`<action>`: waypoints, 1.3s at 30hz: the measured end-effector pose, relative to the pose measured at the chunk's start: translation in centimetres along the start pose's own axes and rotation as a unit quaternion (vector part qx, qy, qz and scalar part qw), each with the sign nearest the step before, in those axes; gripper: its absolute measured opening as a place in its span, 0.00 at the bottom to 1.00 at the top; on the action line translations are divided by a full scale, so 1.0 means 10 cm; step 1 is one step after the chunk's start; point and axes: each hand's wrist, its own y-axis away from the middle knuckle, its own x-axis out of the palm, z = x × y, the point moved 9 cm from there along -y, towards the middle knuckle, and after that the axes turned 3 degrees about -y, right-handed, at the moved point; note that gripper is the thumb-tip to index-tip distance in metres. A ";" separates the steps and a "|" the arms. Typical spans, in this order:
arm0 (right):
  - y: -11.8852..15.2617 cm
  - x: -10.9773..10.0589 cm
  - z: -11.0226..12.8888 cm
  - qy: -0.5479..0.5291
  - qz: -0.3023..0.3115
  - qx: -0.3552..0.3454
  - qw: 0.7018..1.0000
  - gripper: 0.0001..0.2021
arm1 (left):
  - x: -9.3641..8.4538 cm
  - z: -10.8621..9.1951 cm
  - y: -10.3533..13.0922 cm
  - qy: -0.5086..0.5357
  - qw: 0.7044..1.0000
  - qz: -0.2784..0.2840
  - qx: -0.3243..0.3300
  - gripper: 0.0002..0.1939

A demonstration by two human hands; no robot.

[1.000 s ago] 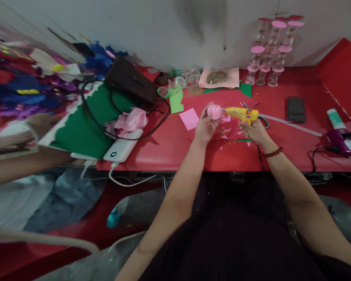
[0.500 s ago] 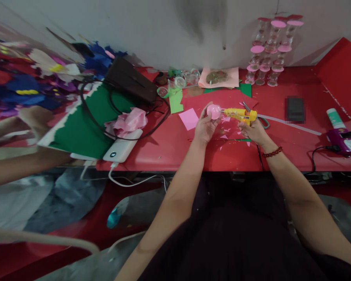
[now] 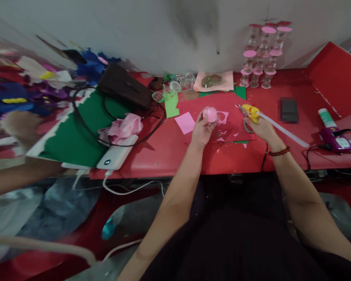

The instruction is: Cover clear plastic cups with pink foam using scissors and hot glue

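A round pink piece with a shiny, clear-looking top (image 3: 210, 114) is held in the fingers of my left hand (image 3: 203, 128), above the red sheet (image 3: 231, 102). My right hand (image 3: 259, 125) grips a yellow glue gun (image 3: 250, 112); a long whitish glue stick (image 3: 283, 128) sticks out of its back toward the right. Scissors (image 3: 248, 125) lie partly hidden beside my right hand. Between the hands is a pink paper with a round hole (image 3: 223, 117), among small pink scraps. A square of pink paper (image 3: 185, 122) lies left of my left hand.
Stacked clear cups with pink discs (image 3: 259, 56) stand at the back. A purple power socket (image 3: 336, 139) is on the right. At left are a green board (image 3: 76, 136), a white power bank (image 3: 117, 154), cables and another person's arm (image 3: 20, 173).
My right hand has drawn the glue gun away to the right from the pink piece, its nozzle no longer near it. The camera view has shifted slightly.
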 end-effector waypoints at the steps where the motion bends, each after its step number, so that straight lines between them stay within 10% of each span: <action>1: -0.03 -0.14 -0.07 0.048 -0.014 0.007 0.999 0.13 | -0.01 0.00 -0.01 0.002 1.000 -0.008 0.006 0.23; 8: -0.18 -0.60 -0.45 0.343 0.072 -0.029 0.936 0.11 | -0.03 0.03 0.00 -0.004 0.999 -0.025 0.022 0.21; 21: -0.14 -0.57 -0.57 0.394 0.221 -0.076 0.889 0.10 | 0.01 -0.46 -0.33 -0.238 0.965 -0.036 0.101 0.23; 29: 0.03 -0.52 0.41 0.307 0.077 -0.203 0.927 0.20 | -0.02 -0.38 -0.38 -0.465 0.882 0.004 0.075 0.21; 39: 0.34 0.20 1.04 0.185 0.190 -0.254 0.930 0.17 | -0.15 -0.60 -0.30 -0.520 0.848 0.083 0.053 0.23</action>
